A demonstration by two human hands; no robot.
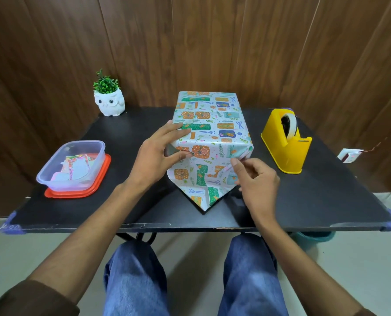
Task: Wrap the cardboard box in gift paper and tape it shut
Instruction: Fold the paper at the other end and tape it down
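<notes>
The box (215, 124) stands in the middle of the black table (326, 190), fully covered in white gift paper printed with orange, green and blue presents. At its near end the paper is folded into a pointed triangular flap (201, 190) that lies flat on the table and points toward me. My left hand (160, 156) presses on the box's near left corner, fingers on top and thumb on the front fold. My right hand (256, 179) pinches the paper fold at the near right corner between thumb and forefinger. The cardboard itself is hidden under the paper.
A yellow tape dispenser (285, 144) with a white tape roll stands right of the box. At the left sits a clear plastic tub (73, 165) of paper scraps on an orange lid. A white owl pot (109, 102) with a green plant stands at the back left. Wood panelling rises behind.
</notes>
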